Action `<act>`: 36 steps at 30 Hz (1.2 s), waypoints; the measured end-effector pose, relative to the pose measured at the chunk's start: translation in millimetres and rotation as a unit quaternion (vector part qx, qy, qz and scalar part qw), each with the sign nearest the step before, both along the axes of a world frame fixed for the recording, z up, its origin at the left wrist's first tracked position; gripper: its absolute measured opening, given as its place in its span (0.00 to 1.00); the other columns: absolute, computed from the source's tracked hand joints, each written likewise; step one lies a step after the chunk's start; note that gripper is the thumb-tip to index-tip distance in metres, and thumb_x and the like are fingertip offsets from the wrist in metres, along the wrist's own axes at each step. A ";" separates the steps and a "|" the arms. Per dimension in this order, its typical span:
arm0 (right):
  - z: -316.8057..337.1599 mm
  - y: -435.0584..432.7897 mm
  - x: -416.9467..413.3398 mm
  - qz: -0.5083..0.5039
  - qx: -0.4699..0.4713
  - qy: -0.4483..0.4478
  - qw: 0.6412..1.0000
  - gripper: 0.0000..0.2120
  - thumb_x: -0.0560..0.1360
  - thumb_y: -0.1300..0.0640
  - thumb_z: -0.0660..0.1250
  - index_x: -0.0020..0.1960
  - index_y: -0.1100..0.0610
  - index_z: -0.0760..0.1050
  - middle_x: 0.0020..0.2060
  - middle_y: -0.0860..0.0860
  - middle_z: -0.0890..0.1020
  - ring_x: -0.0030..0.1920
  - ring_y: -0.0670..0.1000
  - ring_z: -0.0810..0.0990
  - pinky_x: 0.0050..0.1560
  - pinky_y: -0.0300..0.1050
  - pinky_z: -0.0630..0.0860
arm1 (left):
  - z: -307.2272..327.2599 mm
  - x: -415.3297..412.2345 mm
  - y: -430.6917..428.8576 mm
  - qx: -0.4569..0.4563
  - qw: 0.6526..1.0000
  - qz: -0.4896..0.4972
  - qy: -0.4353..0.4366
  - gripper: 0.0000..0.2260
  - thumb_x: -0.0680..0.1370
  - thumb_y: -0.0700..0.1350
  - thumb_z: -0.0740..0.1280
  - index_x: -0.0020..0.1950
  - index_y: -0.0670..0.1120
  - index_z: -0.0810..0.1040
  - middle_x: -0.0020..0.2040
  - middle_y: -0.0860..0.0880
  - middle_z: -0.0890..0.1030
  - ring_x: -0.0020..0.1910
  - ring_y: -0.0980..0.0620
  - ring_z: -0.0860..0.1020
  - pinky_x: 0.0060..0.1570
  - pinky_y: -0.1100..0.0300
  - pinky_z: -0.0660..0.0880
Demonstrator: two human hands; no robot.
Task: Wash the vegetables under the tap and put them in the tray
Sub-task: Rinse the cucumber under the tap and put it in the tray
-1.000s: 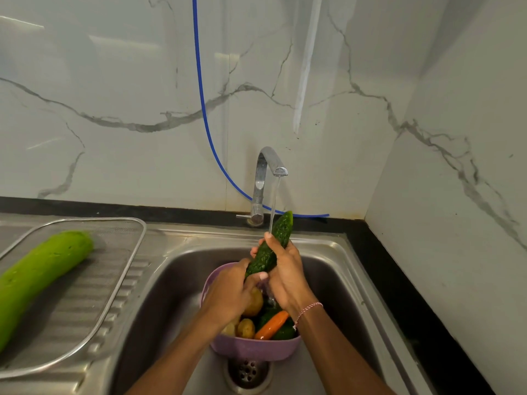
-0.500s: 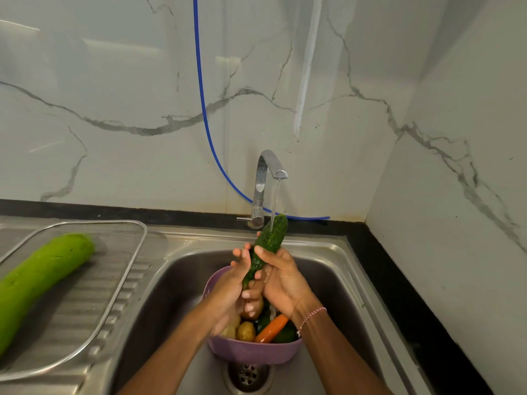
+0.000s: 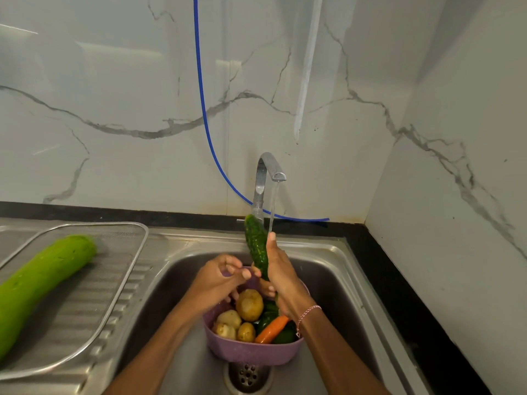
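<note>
Holding the cucumber [image 3: 257, 249] upright beside the tap [image 3: 266, 178] stream, the right hand [image 3: 281, 276] is clamping its fingers round it; the left hand [image 3: 216, 283], fingers loosely curled and empty, is hovering over the bowl [image 3: 251, 350]. Tray [image 3: 125, 269] is carrying 1 gourd [image 3: 40, 283].

Bare forearms; a pink-and-white beaded bracelet [image 3: 309, 312] circles the right wrist.

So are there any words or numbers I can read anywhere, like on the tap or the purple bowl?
None: no words, numbers or signs show anywhere.
Tap: plain metal, no brand visible.
Purple bowl: speckled, no label.
Mesh tray: no marking.
Wall: only grey marble veins, not writing.
Cucumber and light green gourd: no stickers.
</note>
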State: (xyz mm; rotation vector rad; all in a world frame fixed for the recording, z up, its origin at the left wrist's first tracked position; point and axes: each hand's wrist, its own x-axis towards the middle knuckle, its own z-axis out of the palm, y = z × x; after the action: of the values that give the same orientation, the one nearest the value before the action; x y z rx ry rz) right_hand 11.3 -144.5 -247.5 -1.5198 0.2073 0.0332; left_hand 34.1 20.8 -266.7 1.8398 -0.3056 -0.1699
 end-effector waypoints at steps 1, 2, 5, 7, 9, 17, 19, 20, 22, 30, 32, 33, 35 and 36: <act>-1.7 -0.4 0.8 0.008 -0.025 -0.010 1.000 0.34 0.82 0.29 0.51 0.58 0.59 0.76 0.29 0.48 0.75 0.22 0.44 0.66 0.20 0.37 0.61 | 4.3 -0.1 -0.7 -0.025 0.999 0.013 0.016 0.15 0.80 0.54 0.71 0.61 0.48 0.76 0.51 0.46 0.86 0.37 0.50 0.84 0.43 0.48 0.81; -2.5 -0.4 0.8 0.024 -0.048 -0.017 0.998 0.33 0.83 0.30 0.51 0.60 0.58 0.77 0.30 0.48 0.76 0.22 0.43 0.67 0.20 0.36 0.61 | 7.6 -2.0 -1.7 -0.054 0.998 0.019 0.042 0.16 0.82 0.56 0.66 0.66 0.50 0.73 0.55 0.47 0.85 0.42 0.49 0.86 0.47 0.49 0.81; -7.0 0.2 0.5 0.109 -0.103 -0.031 0.988 0.28 0.85 0.35 0.53 0.65 0.57 0.75 0.38 0.50 0.79 0.26 0.40 0.75 0.25 0.33 0.67 | 8.1 -7.1 -7.7 -0.181 0.978 -0.026 0.101 0.22 0.83 0.62 0.56 0.70 0.50 0.73 0.60 0.46 0.85 0.57 0.49 0.85 0.59 0.49 0.81; -11.8 -1.5 1.5 0.167 -0.095 -0.034 0.981 0.21 0.87 0.42 0.57 0.75 0.51 0.73 0.51 0.50 0.84 0.41 0.38 0.83 0.38 0.33 0.78 | 5.2 -6.9 -9.5 -0.242 0.963 -0.016 0.120 0.25 0.80 0.62 0.62 0.70 0.47 0.76 0.62 0.44 0.85 0.62 0.46 0.84 0.64 0.46 0.78; -15.0 -6.4 1.0 0.207 -0.080 -0.028 0.975 0.22 0.86 0.49 0.64 0.79 0.48 0.70 0.64 0.49 0.83 0.61 0.45 0.83 0.58 0.40 0.81 | 4.0 -3.6 -7.7 -0.267 0.956 0.029 0.114 0.24 0.78 0.59 0.67 0.67 0.44 0.79 0.60 0.41 0.85 0.61 0.45 0.84 0.66 0.43 0.77; -16.3 -48.4 -0.9 0.036 0.067 -0.029 0.997 0.16 0.73 0.71 0.77 0.60 0.66 0.83 0.53 0.61 0.88 0.54 0.59 0.89 0.54 0.46 0.86 | 7.4 0.5 -1.6 -0.326 0.935 0.094 0.105 0.22 0.69 0.44 0.78 0.63 0.47 0.81 0.56 0.40 0.86 0.54 0.39 0.86 0.58 0.41 0.81; -15.3 -54.8 -0.4 0.011 0.069 -0.028 0.997 0.15 0.73 0.72 0.76 0.59 0.65 0.84 0.52 0.61 0.89 0.54 0.58 0.89 0.55 0.47 0.86 | 6.1 2.2 -0.3 -0.308 0.942 0.106 0.083 0.24 0.71 0.36 0.78 0.64 0.50 0.79 0.57 0.41 0.85 0.54 0.40 0.85 0.52 0.44 0.84; -14.2 -57.6 -1.1 0.001 0.061 -0.029 0.998 0.15 0.73 0.72 0.76 0.59 0.64 0.84 0.52 0.61 0.89 0.54 0.57 0.89 0.56 0.47 0.86 | 5.3 1.5 0.3 -0.291 0.947 0.115 0.076 0.24 0.72 0.33 0.77 0.64 0.50 0.79 0.57 0.41 0.84 0.54 0.42 0.85 0.50 0.46 0.84; -11.2 -61.2 -2.1 -0.017 0.035 -0.025 0.999 0.14 0.72 0.71 0.77 0.57 0.64 0.85 0.52 0.60 0.89 0.53 0.57 0.89 0.55 0.47 0.86 | 4.5 0.1 1.3 -0.247 0.958 0.126 0.070 0.21 0.73 0.31 0.76 0.61 0.49 0.79 0.56 0.42 0.84 0.55 0.43 0.85 0.53 0.44 0.84; -2.1 -57.3 -20.1 -0.008 -0.185 0.041 0.982 0.10 0.72 0.69 0.79 0.52 0.61 0.87 0.47 0.56 0.89 0.47 0.52 0.89 0.47 0.43 0.87 | 29.4 -10.8 9.6 -0.039 0.989 0.096 -0.107 0.21 0.69 0.34 0.80 0.55 0.54 0.82 0.50 0.52 0.86 0.52 0.54 0.85 0.56 0.50 0.83; -6.7 -52.9 -29.1 0.003 -0.286 0.042 0.957 0.07 0.73 0.67 0.79 0.48 0.58 0.88 0.44 0.53 0.89 0.45 0.48 0.89 0.48 0.41 0.86 | 40.2 -16.4 11.4 0.020 0.984 0.078 -0.161 0.22 0.69 0.33 0.80 0.55 0.55 0.81 0.51 0.54 0.85 0.53 0.55 0.84 0.54 0.56 0.83; -7.2 -50.8 -33.0 0.008 -0.325 0.042 0.945 0.05 0.73 0.65 0.79 0.47 0.57 0.88 0.43 0.52 0.89 0.44 0.46 0.88 0.46 0.37 0.85 | 44.4 -18.0 12.0 0.047 0.978 0.074 -0.188 0.23 0.69 0.33 0.80 0.55 0.56 0.81 0.52 0.54 0.84 0.54 0.54 0.83 0.54 0.58 0.83; -3.2 -47.8 -39.8 0.009 -0.359 0.038 0.933 0.03 0.75 0.64 0.78 0.46 0.57 0.89 0.41 0.50 0.89 0.42 0.44 0.87 0.41 0.32 0.82 | 52.6 -21.7 12.9 0.104 0.966 0.063 -0.229 0.24 0.69 0.34 0.80 0.57 0.57 0.81 0.55 0.54 0.83 0.57 0.53 0.81 0.55 0.56 0.82; -0.7 -47.7 -41.3 0.009 -0.368 0.032 0.929 0.03 0.75 0.64 0.78 0.45 0.57 0.89 0.41 0.50 0.88 0.42 0.43 0.87 0.41 0.32 0.81 | 56.4 -23.6 13.5 0.134 0.959 0.054 -0.246 0.25 0.69 0.35 0.80 0.59 0.57 0.81 0.56 0.54 0.83 0.58 0.53 0.81 0.56 0.53 0.82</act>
State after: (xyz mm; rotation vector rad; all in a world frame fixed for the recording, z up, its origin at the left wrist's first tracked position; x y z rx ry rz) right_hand -30.0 -192.3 -248.3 -2.2731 0.2761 0.0200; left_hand 10.4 34.3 -210.3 2.1492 -0.5452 0.3461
